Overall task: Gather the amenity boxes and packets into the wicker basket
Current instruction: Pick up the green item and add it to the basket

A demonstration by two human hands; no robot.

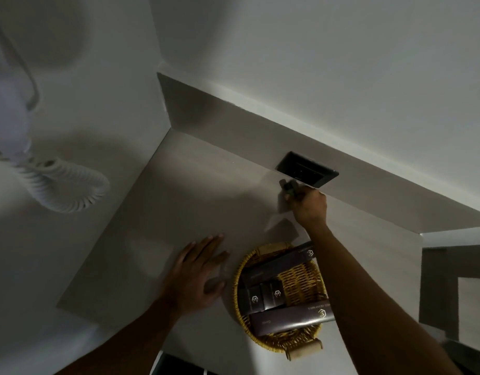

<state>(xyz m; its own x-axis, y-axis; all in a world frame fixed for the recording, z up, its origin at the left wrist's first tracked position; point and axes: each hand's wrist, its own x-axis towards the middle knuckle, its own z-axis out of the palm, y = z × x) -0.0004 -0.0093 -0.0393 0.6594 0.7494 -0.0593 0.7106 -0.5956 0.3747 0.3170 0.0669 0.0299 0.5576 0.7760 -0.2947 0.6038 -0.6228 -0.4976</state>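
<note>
A round wicker basket (301, 282) sits on the grey counter near the front edge. It holds two long dark boxes (276, 266) (290, 319) and small dark boxes (263, 296) with white logos. My right hand (310, 205) reaches over the basket to the back of the counter and grips a small dark packet (287, 186) just in front of a black wall socket. My left hand (198, 274) rests flat on the counter, fingers spread, left of the basket. A pale flat packet (283, 230) lies between my right hand and the basket, blurred.
The black socket plate (309, 170) is set in the low backsplash. A white wall-mounted hair dryer with a coiled cord (63, 182) hangs on the left wall. The counter (179, 190) ends in a corner at the back left. A darker recess (455, 288) lies to the right.
</note>
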